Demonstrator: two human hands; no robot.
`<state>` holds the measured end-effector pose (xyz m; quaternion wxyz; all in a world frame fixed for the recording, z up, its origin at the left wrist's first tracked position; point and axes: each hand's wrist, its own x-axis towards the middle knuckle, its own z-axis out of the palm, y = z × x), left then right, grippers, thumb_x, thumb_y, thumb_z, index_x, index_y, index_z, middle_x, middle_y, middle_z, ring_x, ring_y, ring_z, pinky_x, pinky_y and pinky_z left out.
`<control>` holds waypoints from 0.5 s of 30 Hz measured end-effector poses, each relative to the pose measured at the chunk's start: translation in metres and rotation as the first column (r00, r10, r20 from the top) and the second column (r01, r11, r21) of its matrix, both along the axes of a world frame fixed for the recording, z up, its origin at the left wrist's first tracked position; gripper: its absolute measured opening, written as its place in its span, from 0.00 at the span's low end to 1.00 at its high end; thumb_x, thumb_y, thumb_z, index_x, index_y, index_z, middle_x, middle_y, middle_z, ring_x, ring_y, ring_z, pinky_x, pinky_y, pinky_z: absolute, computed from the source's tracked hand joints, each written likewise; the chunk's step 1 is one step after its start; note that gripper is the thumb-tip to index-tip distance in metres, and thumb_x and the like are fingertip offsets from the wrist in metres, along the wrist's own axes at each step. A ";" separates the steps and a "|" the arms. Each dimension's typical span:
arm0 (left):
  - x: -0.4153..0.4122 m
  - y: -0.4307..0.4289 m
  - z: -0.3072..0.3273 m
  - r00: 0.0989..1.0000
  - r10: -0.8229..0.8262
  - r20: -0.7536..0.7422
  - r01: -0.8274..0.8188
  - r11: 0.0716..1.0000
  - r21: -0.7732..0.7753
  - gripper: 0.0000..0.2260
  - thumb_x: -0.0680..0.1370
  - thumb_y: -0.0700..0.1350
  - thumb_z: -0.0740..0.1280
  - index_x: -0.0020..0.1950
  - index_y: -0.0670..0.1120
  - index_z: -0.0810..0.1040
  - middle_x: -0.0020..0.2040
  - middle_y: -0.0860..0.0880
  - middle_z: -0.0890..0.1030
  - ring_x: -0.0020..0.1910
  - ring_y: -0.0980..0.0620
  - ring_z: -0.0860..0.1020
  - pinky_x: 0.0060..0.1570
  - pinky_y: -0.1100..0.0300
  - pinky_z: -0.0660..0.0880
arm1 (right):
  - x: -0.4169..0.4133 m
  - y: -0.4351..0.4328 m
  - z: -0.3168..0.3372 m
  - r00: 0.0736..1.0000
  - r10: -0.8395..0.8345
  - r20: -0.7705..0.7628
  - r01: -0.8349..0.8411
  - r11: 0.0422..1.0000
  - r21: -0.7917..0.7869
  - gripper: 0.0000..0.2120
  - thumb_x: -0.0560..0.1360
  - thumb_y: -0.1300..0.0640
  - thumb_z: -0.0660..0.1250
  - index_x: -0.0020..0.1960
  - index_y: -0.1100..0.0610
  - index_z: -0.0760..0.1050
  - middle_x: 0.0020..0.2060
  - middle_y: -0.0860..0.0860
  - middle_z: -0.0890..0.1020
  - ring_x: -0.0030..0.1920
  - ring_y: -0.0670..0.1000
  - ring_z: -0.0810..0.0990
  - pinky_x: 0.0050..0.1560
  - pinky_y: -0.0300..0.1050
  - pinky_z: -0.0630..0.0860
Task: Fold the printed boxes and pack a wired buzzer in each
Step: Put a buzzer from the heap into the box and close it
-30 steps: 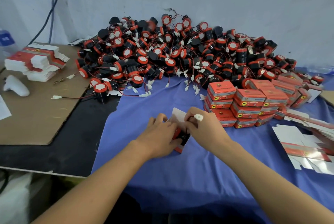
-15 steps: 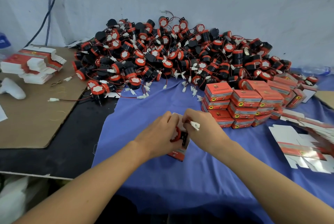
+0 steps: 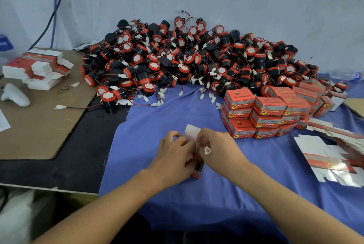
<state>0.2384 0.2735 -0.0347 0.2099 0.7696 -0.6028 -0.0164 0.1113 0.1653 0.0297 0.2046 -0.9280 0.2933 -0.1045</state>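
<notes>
Both hands have closed further over the work since the earlier frame. The red ring of the buzzer (image 3: 194,158), then exposed between them, is now mostly covered, and the white connector (image 3: 207,150) sits lower against the right hand.

**Current state.** The box (image 3: 192,131) stands at frame centre on the blue cloth (image 3: 157,125) that covers the table (image 3: 78,155), its white flap raised behind the fingers.
- Left hand (image 3: 173,157): fingers curled round the box's left side, gripping it.
- Right hand (image 3: 220,149): fingers curled at the box mouth, pinching the buzzer's lead, with the connector protruding.

**Step in hand.** Judged as insertion: the buzzer is seating inside the box and the lead is not yet stowed.

**Next move.** Tuck the lead and connector fully inside, clear of the flap hinge, then fold the flap down and insert its tab. Hold the box square meanwhile.

**Supplies.**
- Loose buzzer heap (image 3: 187,60), upper centre.
- Packed boxes (image 3: 264,113), centre right.
- Flat blanks (image 3: 331,157), right edge.
</notes>
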 end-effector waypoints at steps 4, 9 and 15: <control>-0.008 0.008 -0.007 0.996 0.035 0.077 -0.037 0.999 0.021 0.12 0.83 0.56 0.59 0.59 0.53 0.79 0.65 0.55 0.75 0.74 0.42 0.61 0.71 0.50 0.61 | -0.003 0.005 0.010 0.997 -0.023 -0.078 0.018 0.998 -0.055 0.03 0.77 0.59 0.65 0.51 0.56 0.75 0.47 0.53 0.77 0.48 0.57 0.76 0.48 0.51 0.75; -0.007 0.018 -0.007 0.995 0.007 0.096 -0.016 0.996 0.092 0.20 0.80 0.66 0.58 0.66 0.59 0.76 0.75 0.58 0.65 0.74 0.47 0.60 0.69 0.53 0.63 | -0.002 0.011 0.023 0.993 -0.049 -0.111 0.046 0.999 -0.030 0.06 0.76 0.62 0.64 0.50 0.57 0.79 0.46 0.53 0.81 0.47 0.57 0.80 0.45 0.51 0.78; -0.027 0.021 -0.016 0.991 0.018 -0.130 -0.038 0.987 -0.157 0.13 0.77 0.53 0.72 0.61 0.55 0.82 0.69 0.58 0.72 0.65 0.48 0.66 0.64 0.53 0.69 | 0.013 0.025 0.002 0.999 -0.040 0.008 0.040 0.999 0.000 0.08 0.81 0.56 0.62 0.45 0.57 0.73 0.40 0.51 0.77 0.38 0.54 0.76 0.32 0.44 0.69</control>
